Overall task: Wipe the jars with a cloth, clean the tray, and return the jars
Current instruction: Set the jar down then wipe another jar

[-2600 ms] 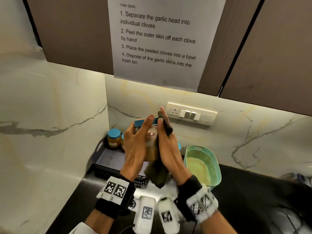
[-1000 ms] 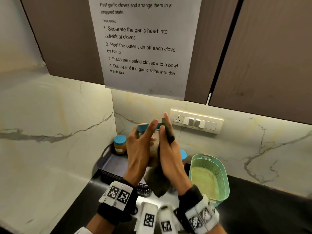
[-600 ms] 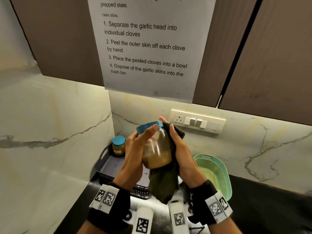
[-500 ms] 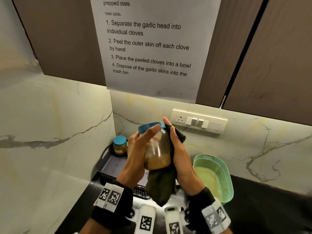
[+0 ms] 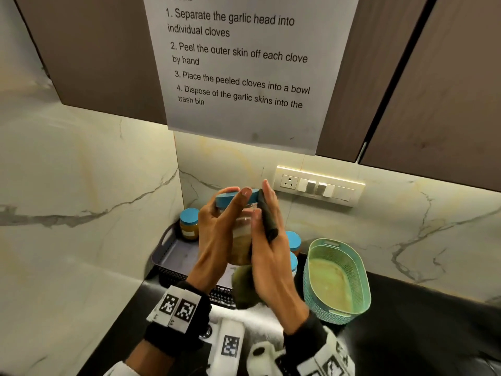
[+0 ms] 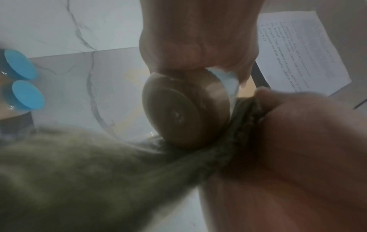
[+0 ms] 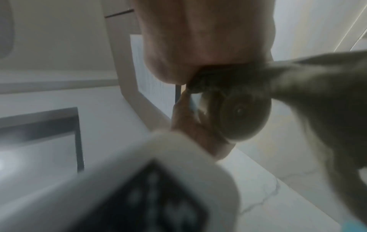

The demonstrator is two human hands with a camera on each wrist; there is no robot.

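Note:
A glass jar with a blue lid and brown contents is held up in front of the wall. My left hand grips it from the left, thumb on the lid's rim. My right hand pinches a dark green cloth between thumb and fingers and presses it to the jar's right side. The cloth's tail hangs below the jar. The left wrist view shows the jar's base touching the cloth. The dark tray holds one small jar in its far left corner.
Two more blue-lidded jars stand right of the tray, partly hidden by my right hand. A teal mesh basket stands on the black counter at right. Marble walls close the corner, and a switch plate is behind the jar.
My right hand has slid the cloth from round the jar's back to its right side, fingers now straighter. The left hand keeps its grip on the jar, which stays raised.

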